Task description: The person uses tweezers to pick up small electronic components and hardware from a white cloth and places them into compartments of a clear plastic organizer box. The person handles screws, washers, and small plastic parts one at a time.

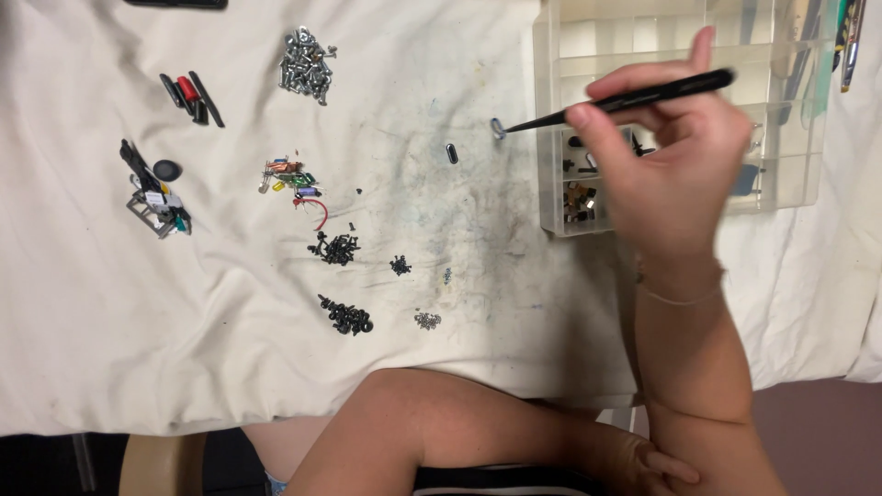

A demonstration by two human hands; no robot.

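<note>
Gripping a pair of black tweezers (pixel 634 99) in our right hand (pixel 675 161), fingers closed around the shaft, we hold a small metal ring (pixel 498 128) pinched at the tips, just above the stained white cloth (pixel 230 367) and just left of the clear plastic organizer box (pixel 551 119). A small dark oval part (pixel 451 152) lies on the cloth near the ring. Our left hand (pixel 657 464) rests low at the frame's bottom edge against the right forearm, holding nothing that we can see; how far it is closed we cannot tell. Some box compartments hold small dark parts, others look empty, so we judge the sorting only partly done. Left on the cloth are a pile of silver screws (pixel 306 64), several heaps of black screws (pixel 338 248), coloured components (pixel 292 177) and a few larger bits (pixel 156 197).
</note>
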